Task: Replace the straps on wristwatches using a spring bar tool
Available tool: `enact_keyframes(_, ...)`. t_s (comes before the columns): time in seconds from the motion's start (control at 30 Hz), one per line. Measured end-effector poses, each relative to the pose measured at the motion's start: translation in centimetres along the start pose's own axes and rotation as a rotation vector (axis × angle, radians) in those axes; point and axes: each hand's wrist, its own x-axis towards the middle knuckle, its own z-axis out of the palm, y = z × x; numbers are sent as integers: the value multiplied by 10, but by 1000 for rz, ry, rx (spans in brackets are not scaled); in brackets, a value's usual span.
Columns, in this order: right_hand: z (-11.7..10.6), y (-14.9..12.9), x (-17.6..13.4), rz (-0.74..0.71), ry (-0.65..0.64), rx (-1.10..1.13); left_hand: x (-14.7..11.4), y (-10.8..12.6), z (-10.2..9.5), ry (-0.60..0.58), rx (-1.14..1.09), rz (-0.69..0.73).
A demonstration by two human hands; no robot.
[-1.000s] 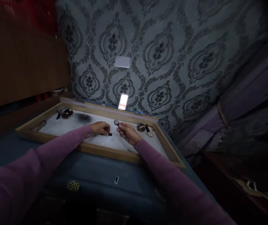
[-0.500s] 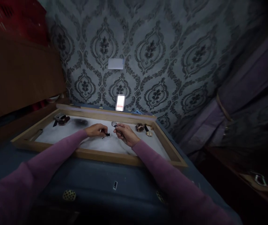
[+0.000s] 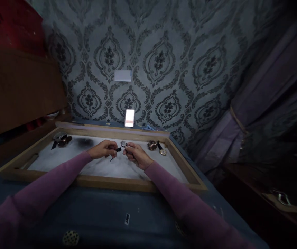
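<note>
Watch: a small silver-rimmed watch [image 3: 123, 144] is held up by its lower part above the middle of the tray, with its round face exposed.
Right hand: the watch is pinched between thumb and fingers by the right hand [image 3: 138, 156].
Left hand: a small black piece [image 3: 118, 149] is gripped at the fingertips of the left hand [image 3: 103, 149], just beside the watch; whether the two are touching cannot be told.
Tray: both hands are held over a wooden tray [image 3: 101, 182], by which a white lining [image 3: 99, 169] is framed.
Tray's left end: a silver watch [image 3: 59, 136] and a brown watch [image 3: 64, 141] are grouped together.
Tray's right end: a round brown item [image 3: 152, 145] is placed near a gold watch [image 3: 162, 152].
Worktop: the tray is carried by a blue worktop [image 3: 93, 211]; a spotted oval [image 3: 71, 238] and a small label [image 3: 127, 219] are seen in front.
Wall: a white card [image 3: 122, 75] is set against patterned wallpaper [image 3: 158, 62].
</note>
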Motion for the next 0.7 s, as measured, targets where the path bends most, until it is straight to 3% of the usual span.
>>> enact_keyframes(0.7, 6, 1, -1, -12, 72, -111, 4, 4, 8, -1, -78, 59)
